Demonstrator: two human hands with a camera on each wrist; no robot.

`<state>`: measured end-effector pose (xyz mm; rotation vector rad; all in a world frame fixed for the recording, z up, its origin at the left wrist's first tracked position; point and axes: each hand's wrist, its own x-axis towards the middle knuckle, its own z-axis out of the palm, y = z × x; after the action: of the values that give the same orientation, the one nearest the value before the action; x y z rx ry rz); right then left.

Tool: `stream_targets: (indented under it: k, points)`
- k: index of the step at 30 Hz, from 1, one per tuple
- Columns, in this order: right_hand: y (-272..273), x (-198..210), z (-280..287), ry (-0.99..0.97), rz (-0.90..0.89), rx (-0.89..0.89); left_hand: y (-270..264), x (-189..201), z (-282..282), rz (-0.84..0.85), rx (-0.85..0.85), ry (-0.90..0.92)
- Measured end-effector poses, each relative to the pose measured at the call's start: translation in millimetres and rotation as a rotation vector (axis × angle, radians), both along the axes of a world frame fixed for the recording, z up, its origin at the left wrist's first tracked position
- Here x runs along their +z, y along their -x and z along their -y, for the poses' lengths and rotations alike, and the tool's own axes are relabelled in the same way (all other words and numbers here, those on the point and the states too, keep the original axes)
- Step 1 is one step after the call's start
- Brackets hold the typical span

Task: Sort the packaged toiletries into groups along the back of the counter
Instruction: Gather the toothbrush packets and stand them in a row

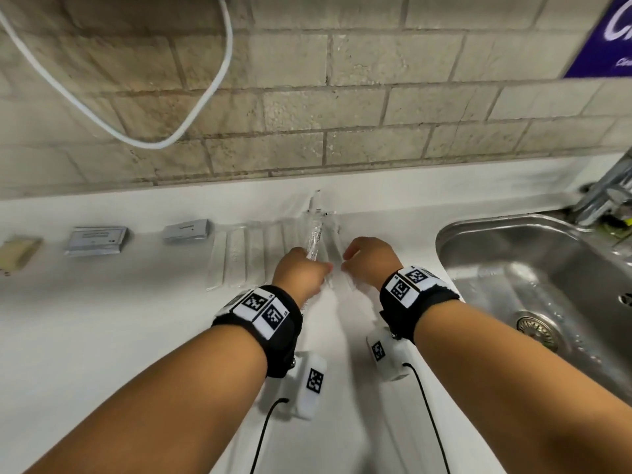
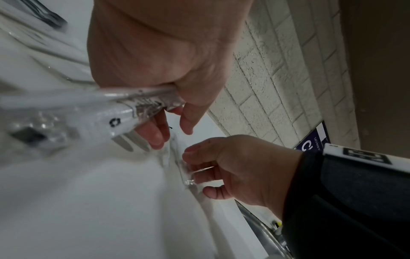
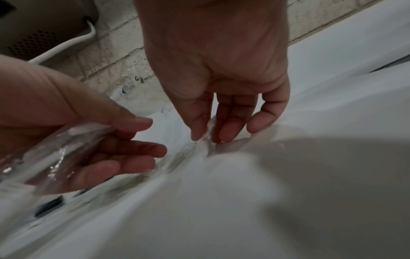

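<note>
I am sorting along the back of the white table point(image 1: 102, 336), and by the look of it I am well into the job. Off to my left a tan packet point(image 1: 18, 252) is lying by itself, then two grey boxed items point(image 1: 96, 239) are sitting well apart from each other, and nearer the middle a row of clear-wrapped packets point(image 1: 239, 258) is lying side by side, close to the tiled wall point(image 1: 307, 107). That row seems to be the group I am building now.

My left hand point(image 1: 301, 273) is holding a long clear-wrapped packet point(image 1: 315, 239), thumb pressed over it and fingers under it, its far end pointing toward the wall. My right hand point(image 1: 369, 261) is pinching another clear packet point(image 2: 186, 168) that is lying on the table just right of the row; thumb and fingertips point(image 3: 197, 135) are closing on its crinkled wrap. Whether it is already lifting I cannot tell.

I judge that what is left is setting these two down with the row and perhaps drawing the grey boxes together.

For room, the table in front of the row is giving me space to work. On my right the steel sink point(image 1: 513, 254) is starting just past my right wrist, so I am minding that rim; a loose packet could slide in. The wall is closing off the back.
</note>
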<state>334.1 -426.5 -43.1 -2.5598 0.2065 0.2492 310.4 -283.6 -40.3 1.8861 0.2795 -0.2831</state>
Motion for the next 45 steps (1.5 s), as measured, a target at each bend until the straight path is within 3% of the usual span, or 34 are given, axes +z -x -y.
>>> stream_targets:
  k: [5, 8, 10, 13, 16, 24, 33, 37, 42, 45]
  points:
    - [3, 1, -3, -0.057, 0.006, 0.012, -2, -4, -8, 0.014, 0.011, 0.058]
    - [8, 14, -2, -0.118, 0.159, -0.078, 5, 7, -16, -0.010, -0.023, 0.212]
    - [17, 31, -2, -0.442, 0.186, -0.163, 15, 20, -21, -0.086, -0.104, 0.439]
    - [31, 57, -3, -1.001, 0.027, -0.170, 36, 37, -32, -0.184, -0.315, 0.641]
    - [39, 73, -4, -1.211, 0.040, -0.120, 58, 47, -36, -0.203, -0.424, 0.645]
    - [68, 92, -3, -1.156, 0.126, -0.009, 100, 32, -61, -0.023, -0.185, 0.434]
    - [81, 112, -5, -1.191, 0.137, -0.060, 128, 42, -70, 0.015, -0.221, 0.348]
    - [80, 114, -8, -1.195, 0.129, -0.063, 132, 43, -62, 0.083, -0.102, 0.350]
    - [103, 89, -21, -0.889, -0.116, 0.128, 121, 48, -41, 0.146, 0.011, 0.432]
    - [103, 68, -22, -0.823, -0.149, 0.049, 109, 46, -27, 0.118, -0.076, 0.350]
